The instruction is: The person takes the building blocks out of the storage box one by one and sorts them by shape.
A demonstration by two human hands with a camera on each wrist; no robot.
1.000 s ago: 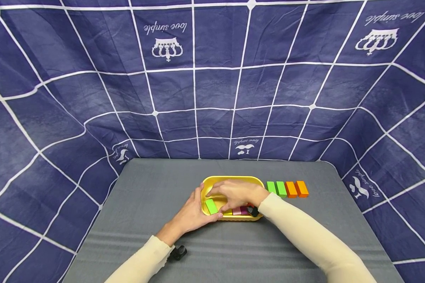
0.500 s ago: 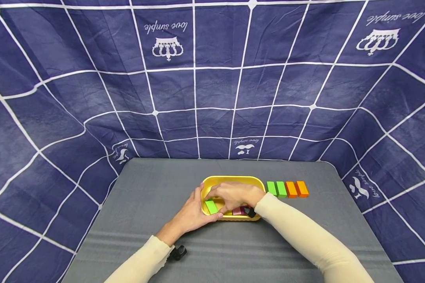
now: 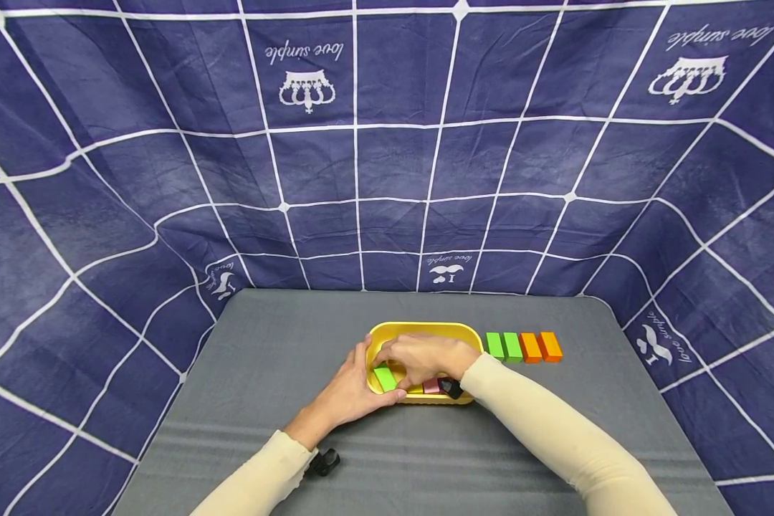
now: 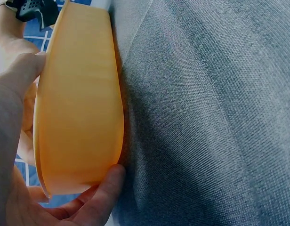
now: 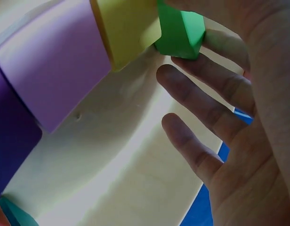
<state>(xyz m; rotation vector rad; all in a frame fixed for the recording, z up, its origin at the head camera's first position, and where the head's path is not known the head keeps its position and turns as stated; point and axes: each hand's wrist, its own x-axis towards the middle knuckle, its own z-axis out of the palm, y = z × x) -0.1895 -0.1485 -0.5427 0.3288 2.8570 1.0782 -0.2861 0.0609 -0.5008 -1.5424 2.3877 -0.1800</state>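
Observation:
A yellow plastic bin (image 3: pixel 426 325) sits on the grey cloth. My left hand (image 3: pixel 351 383) grips its left end, the thumb on the near rim and other fingers around the outer wall. Inside, my right hand (image 3: pixel 426 357) reaches over the bin and pinches a bright green block (image 3: pixel 384 379) at the left end. In the right wrist view, thumb and fingertips lie on opposite sides of that green block (image 5: pixel 180 35), while two lower fingers stay straight and apart from it. Beside it stand a yellow block (image 5: pixel 128 30), a pink block (image 5: pixel 55 61) and a purple block (image 5: pixel 11 134).
Right of the bin, two green blocks (image 3: pixel 503 347) and two orange blocks (image 3: pixel 540 347) form a row on the cloth-covered table (image 3: pixel 297 322). A teal piece (image 5: pixel 17 212) shows in the bin's corner. A blue checked curtain (image 3: pixel 387 165) surrounds the table.
My right hand has shifted slightly left, its fingertips coming onto the far end of the green block. That block has tilted a little. The left hand keeps its place on the bin.

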